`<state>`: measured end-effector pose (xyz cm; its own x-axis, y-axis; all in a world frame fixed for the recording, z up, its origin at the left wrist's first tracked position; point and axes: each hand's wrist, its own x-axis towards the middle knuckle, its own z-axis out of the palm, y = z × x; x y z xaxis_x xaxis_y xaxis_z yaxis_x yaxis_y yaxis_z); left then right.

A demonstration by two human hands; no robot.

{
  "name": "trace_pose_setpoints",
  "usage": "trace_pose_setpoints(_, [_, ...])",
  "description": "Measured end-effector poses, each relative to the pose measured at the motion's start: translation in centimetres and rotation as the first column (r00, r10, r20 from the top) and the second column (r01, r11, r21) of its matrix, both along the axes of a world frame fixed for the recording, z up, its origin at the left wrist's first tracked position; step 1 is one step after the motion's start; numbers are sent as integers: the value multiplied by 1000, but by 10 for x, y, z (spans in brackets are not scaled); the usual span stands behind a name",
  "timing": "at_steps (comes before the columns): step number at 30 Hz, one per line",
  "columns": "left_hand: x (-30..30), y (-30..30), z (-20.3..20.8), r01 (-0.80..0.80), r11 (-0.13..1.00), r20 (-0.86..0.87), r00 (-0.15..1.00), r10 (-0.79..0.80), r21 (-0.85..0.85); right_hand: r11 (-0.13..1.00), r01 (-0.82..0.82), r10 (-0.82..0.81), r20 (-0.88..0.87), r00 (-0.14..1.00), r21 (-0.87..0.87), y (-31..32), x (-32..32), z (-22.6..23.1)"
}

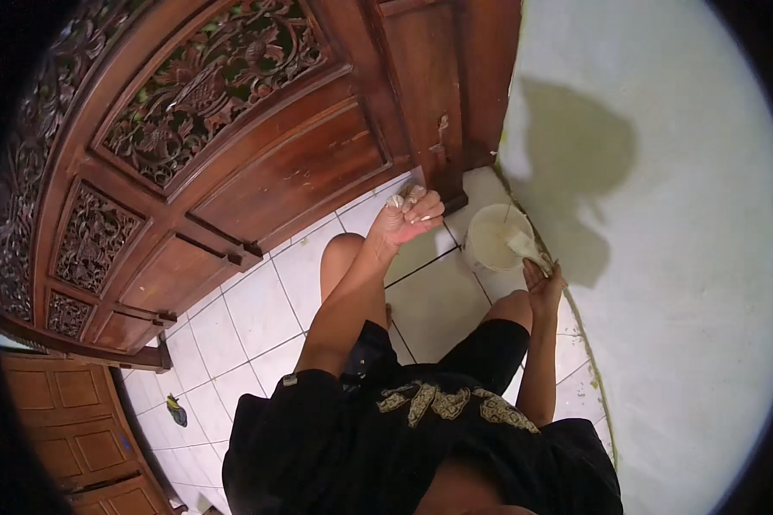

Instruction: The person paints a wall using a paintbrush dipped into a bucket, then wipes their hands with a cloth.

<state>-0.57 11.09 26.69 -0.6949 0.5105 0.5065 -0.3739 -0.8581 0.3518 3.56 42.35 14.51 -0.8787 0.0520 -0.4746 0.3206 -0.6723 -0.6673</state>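
Observation:
My left hand (pixel 410 216) is raised in front of the carved wooden screen, its fingers curled in. Whitish smears show at its fingertips, and whatever may be inside the fingers cannot be made out. Down at the right, my right hand (pixel 544 288) grips a paintbrush (pixel 524 245), broad and coated pale. The brush's wide end leans over the rim of a white bucket (pixel 474 251), which stands on the floor close to the wall. Pale liquid (pixel 491 240) is visible in the bucket.
The dark brown carved screen (pixel 283 163) spans the left and far side. A pale wall (pixel 696 343) rises on the right, with shadows on it. White tiles (pixel 245 326) cover the floor. A small dark-and-yellow object (pixel 176 411) lies at left, near wooden panelled doors (pixel 69 386).

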Motion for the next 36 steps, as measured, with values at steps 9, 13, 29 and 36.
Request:
trace_pose_setpoints(9, [-58,1,-4,-179,680,0,967,256,-710,933,161,-154,-48,987,323,-4,-56,3])
trace_pose_setpoints(13, [-84,1,-63,-95,205,-55,980,191,-974,795,68,-52,-45,998,603,5,-72,1])
trace_pose_setpoints(29, [-85,49,-97,-713,-386,-650,697,-302,-585,833,143,-132,-58,990,535,-12,4,-39])
trace_pose_setpoints(36, [-54,53,-92,-690,-491,-643,706,-295,-532,922,216,-197,-93,976,321,-30,29,-15])
